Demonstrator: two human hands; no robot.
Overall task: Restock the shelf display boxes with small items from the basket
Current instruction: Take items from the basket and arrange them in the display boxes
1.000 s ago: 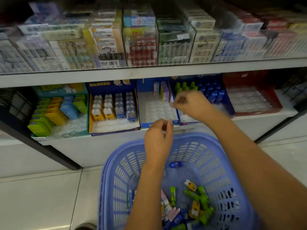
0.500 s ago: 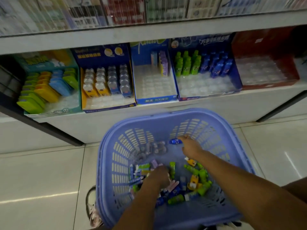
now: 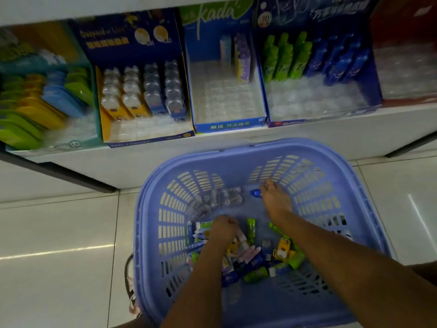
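basket [image 3: 260, 147] | left hand [image 3: 223, 229] curled into near pile [image 3: 250, 254], hold unclear | right hand [image 3: 275, 201] farther in, blue item [image 3: 255, 192] touching fingertips' left side, pinch unclear

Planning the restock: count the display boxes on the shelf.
5, left to right: teal box, yellow-lined box, kada box, green-and-blue tube box, red box, partly cut off.

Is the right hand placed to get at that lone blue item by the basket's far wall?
Probably yes. The right hand is inside the basket, right beside the blue item, which lies apart from the pile with nothing over it. Contact is too blurred to tell.
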